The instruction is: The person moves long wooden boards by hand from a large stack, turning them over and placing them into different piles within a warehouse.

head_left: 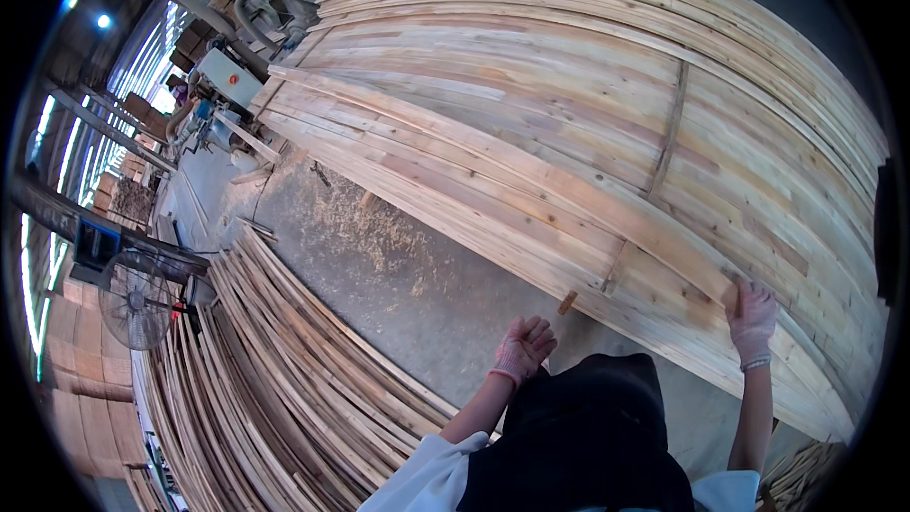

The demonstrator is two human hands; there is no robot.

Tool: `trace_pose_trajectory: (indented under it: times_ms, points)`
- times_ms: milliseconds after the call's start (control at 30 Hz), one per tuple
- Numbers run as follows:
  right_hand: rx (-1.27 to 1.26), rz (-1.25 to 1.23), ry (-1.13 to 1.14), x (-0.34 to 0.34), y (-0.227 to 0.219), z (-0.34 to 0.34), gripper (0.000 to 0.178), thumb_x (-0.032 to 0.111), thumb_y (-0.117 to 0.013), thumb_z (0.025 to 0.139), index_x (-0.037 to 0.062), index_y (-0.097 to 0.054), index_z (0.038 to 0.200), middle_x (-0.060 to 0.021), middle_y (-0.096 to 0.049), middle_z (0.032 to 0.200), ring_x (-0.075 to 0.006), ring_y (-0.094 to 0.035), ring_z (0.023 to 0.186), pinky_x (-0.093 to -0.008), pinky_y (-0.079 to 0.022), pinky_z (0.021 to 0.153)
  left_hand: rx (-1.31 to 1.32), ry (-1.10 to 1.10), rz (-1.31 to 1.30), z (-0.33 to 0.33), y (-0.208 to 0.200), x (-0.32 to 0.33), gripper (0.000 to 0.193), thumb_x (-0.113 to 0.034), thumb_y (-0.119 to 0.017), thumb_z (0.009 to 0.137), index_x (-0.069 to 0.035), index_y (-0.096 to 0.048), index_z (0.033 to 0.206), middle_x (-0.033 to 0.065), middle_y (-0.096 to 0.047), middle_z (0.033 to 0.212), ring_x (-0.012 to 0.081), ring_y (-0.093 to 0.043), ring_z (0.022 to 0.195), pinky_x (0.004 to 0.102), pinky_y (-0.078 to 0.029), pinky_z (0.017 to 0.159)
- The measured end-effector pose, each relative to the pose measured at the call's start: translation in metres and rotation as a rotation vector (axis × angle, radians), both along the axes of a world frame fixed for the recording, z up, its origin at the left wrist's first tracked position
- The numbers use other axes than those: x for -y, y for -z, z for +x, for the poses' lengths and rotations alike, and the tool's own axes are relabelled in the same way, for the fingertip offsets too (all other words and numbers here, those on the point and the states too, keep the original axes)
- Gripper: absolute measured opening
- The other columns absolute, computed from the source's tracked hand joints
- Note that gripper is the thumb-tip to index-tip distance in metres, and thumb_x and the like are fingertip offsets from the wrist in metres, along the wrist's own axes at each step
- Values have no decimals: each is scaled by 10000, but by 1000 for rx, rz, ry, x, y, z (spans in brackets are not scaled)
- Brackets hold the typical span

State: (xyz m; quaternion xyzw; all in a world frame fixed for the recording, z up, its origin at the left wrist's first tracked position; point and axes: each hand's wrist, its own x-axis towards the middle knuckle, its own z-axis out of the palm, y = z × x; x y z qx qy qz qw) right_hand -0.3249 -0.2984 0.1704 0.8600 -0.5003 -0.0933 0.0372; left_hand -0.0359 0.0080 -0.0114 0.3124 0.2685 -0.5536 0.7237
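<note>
My right hand (754, 320), in a pale pinkish work glove, is closed round the near right end of a long wooden board (531, 166). This board lies slantwise over a broad stack of planks (455, 171) and runs away to the far left. My left hand (526, 348), gloved the same way, is held low over the floor in front of my dark apron (588, 436). Its fingers are curled in, and nothing shows in them. A small brown wooden peg or block (567, 302) juts out at the stack's near edge, just beyond my left hand.
Long thin wood strips (275, 370) lie piled at the left. Sawdust (370, 237) covers part of the concrete floor (445, 299). A fan (137, 299) stands at far left, and a machine with a pale control box (227, 79) is beyond the stack's far left end.
</note>
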Motion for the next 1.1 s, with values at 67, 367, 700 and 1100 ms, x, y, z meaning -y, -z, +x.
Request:
trace_pose_trajectory:
  times_ms: [67, 367, 700, 1100]
  points:
    - [29, -57, -109, -23, 5, -5, 480, 284, -723, 678, 163, -544, 1107, -88, -572, 974, -282, -568, 928, -392, -450, 803, 42, 66, -42, 6, -19, 8, 518, -432, -501, 922, -37, -511, 1257, 141, -604, 1149, 282, -595, 939, 467, -472, 916]
    - [297, 430, -285, -154, 10, 48, 443, 298, -721, 650, 147, -598, 1049, -123, -605, 817, -315, -606, 808, -429, -475, 725, 56, 168, -361, 3, -82, 52, 487, -346, -550, 909, -5, -478, 1249, 149, -546, 1204, 325, -530, 1098, 495, -383, 1017]
    - [296, 749, 539, -204, 86, -127, 332, 379, -640, 833, 103, -688, 1013, -142, -686, 983, -306, -646, 963, -372, -496, 828, -88, 137, -150, 28, -73, 12, 262, -333, -585, 877, -89, -495, 842, 65, -490, 808, 280, -522, 819, 480, -453, 858]
    - [266, 478, 730, -202, 161, -252, 609, 576, -490, 897, 21, -698, 756, -175, -662, 774, -293, -635, 766, -389, -476, 748, -107, 21, -300, -13, -76, 14, 251, -330, -601, 876, -98, -507, 859, 48, -500, 791, 257, -513, 793, 408, -440, 807]
